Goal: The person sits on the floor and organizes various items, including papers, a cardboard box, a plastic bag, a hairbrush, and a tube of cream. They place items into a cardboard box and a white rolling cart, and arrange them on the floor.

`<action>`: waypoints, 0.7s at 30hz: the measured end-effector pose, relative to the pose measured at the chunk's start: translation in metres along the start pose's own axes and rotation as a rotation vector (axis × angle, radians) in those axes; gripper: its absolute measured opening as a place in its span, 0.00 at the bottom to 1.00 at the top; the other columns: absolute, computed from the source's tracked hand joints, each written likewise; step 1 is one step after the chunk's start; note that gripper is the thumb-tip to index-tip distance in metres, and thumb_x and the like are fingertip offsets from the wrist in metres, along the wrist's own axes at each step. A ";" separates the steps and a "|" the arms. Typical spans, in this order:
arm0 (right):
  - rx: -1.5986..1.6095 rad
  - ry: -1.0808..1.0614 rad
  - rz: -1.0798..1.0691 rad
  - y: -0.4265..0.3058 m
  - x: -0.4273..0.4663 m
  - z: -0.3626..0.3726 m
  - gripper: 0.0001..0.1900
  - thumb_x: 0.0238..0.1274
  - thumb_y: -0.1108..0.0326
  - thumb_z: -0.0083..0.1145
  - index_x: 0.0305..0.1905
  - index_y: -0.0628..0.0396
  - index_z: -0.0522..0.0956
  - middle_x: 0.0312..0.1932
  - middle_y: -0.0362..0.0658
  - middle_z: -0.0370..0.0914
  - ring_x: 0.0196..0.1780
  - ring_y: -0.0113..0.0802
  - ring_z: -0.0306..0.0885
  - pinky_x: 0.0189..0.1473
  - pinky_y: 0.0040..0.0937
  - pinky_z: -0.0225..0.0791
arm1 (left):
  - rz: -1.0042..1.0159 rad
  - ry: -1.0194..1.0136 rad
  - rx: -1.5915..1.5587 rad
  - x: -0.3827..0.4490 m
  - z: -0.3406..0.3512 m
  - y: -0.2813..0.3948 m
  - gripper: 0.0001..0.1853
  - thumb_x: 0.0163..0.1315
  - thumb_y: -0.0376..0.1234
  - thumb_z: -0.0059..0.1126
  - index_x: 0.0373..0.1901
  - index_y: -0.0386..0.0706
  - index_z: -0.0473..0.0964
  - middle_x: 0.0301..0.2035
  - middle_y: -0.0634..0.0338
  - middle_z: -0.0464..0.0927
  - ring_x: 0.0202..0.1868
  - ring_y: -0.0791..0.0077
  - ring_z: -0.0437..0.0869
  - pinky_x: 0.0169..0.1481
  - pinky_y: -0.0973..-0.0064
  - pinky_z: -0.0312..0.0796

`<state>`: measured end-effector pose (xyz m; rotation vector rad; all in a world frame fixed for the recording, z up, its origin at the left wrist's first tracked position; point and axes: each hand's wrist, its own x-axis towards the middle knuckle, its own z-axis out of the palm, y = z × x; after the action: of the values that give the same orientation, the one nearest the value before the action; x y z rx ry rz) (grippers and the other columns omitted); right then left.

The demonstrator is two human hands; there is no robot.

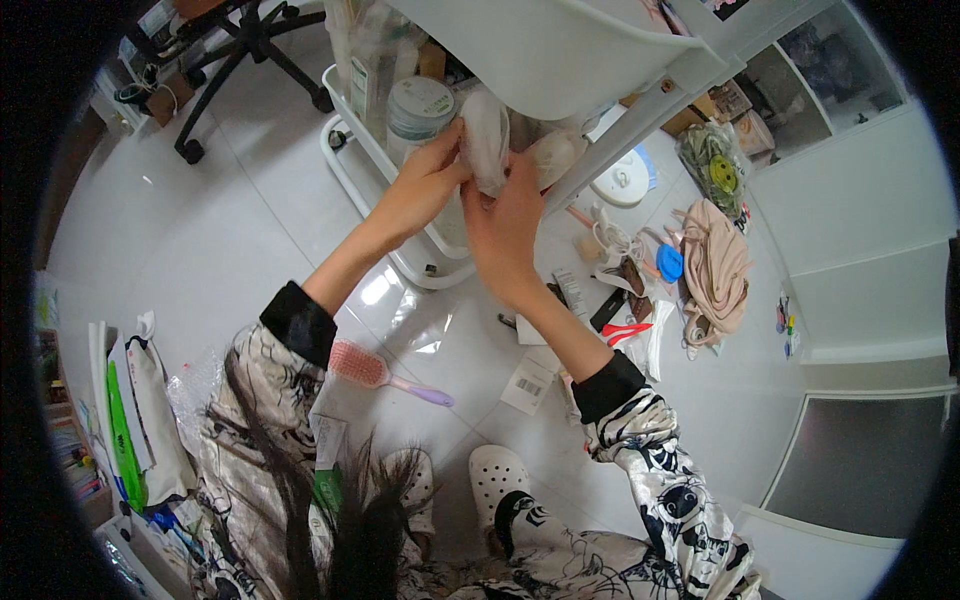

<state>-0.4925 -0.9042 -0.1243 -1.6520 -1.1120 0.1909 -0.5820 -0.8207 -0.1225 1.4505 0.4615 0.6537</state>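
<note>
Both hands are at the lower basket point(375, 157) of a white rolling cart. My left hand point(429, 184) grips the left side of a whitish, plastic-wrapped item point(486, 142), whose exact kind I cannot tell. Against its lower right side are the fingers of my right hand point(506, 225), which also holds it. Just left of the wrapped item, a round lidded jar point(421, 109) stands in the basket. Another pale wrapped thing point(556, 156) lies to the right, close to the cart's post. The upper basket point(585, 52) overhangs and hides part of the contents.
A pink hairbrush point(361, 365) lies on the tiled floor near my clogs point(496, 476). To the right are a beige cloth bag point(712, 270), a blue object point(669, 262), red clip-like pieces point(624, 332) and a white round lid point(622, 178). An office chair base point(255, 45) stands at upper left.
</note>
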 end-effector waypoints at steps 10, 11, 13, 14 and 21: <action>-0.437 -0.120 -0.319 0.037 0.027 -0.002 0.17 0.54 0.78 0.50 0.49 0.68 0.63 0.40 0.60 0.71 0.43 0.57 0.71 0.44 0.47 0.63 | -0.075 0.179 0.161 0.023 0.017 -0.051 0.30 0.58 0.28 0.46 0.63 0.32 0.53 0.51 0.40 0.70 0.55 0.53 0.72 0.58 0.70 0.63; -0.474 -0.123 -0.336 0.036 0.028 -0.002 0.18 0.54 0.77 0.50 0.49 0.69 0.63 0.40 0.60 0.71 0.43 0.57 0.72 0.45 0.47 0.64 | 0.013 0.166 0.376 0.021 0.017 -0.056 0.30 0.57 0.28 0.48 0.62 0.31 0.53 0.48 0.39 0.72 0.52 0.49 0.73 0.55 0.68 0.65; -0.533 -0.138 -0.350 0.036 0.029 -0.004 0.18 0.54 0.77 0.51 0.50 0.69 0.64 0.41 0.61 0.71 0.44 0.57 0.71 0.47 0.47 0.64 | 0.183 0.151 0.631 0.021 0.018 -0.066 0.31 0.55 0.27 0.52 0.60 0.29 0.53 0.43 0.38 0.73 0.47 0.44 0.75 0.51 0.64 0.68; -0.553 -0.150 -0.345 0.036 0.029 -0.006 0.18 0.53 0.77 0.51 0.49 0.69 0.64 0.41 0.61 0.71 0.45 0.58 0.71 0.48 0.47 0.64 | 0.262 0.150 0.672 0.023 0.018 -0.070 0.31 0.53 0.27 0.54 0.58 0.27 0.54 0.41 0.38 0.74 0.44 0.42 0.76 0.48 0.62 0.69; -1.008 -0.336 -0.251 0.017 0.018 -0.020 0.17 0.49 0.73 0.55 0.46 0.70 0.72 0.36 0.52 0.76 0.35 0.39 0.80 0.31 0.28 0.76 | 0.121 0.094 1.044 0.032 0.014 -0.061 0.30 0.49 0.27 0.59 0.51 0.24 0.57 0.34 0.37 0.75 0.39 0.42 0.77 0.42 0.55 0.70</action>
<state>-0.4608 -0.9041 -0.1236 -2.3690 -1.8359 -0.3301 -0.5417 -0.8100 -0.1785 2.4479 0.8648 0.5946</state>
